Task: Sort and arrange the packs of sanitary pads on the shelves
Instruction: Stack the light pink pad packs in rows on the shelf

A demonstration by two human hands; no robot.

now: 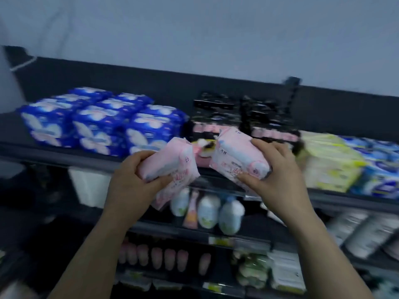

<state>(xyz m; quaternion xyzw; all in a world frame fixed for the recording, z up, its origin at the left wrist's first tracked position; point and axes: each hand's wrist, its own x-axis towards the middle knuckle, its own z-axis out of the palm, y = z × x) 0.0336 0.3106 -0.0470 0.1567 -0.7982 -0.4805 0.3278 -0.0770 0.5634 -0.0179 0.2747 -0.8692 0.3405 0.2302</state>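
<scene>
Packs: two pink ones, one in each of my hands, both off the shelf and in front of its edge. Near each other, not touching.
Left grip: left pink pack (170, 169) is tilted. My left hand (131, 182) is clamped on its lower-left end, fingers on top and thumb underneath.
Right grip: right pink pack (237, 160) is tilted. My right hand (278, 175) is clamped on its right end, fingers over the far side and thumb on the near face.
Shelf: top shelf (54, 153) carries blue packs (95, 124) on the left and black packs (218, 113) behind my two. To the right are a yellow-green pack (328, 160), then blue-and-white packs (377, 169).
Below: bottles (207, 212) on the next shelf down.
Blur: print unreadable.
</scene>
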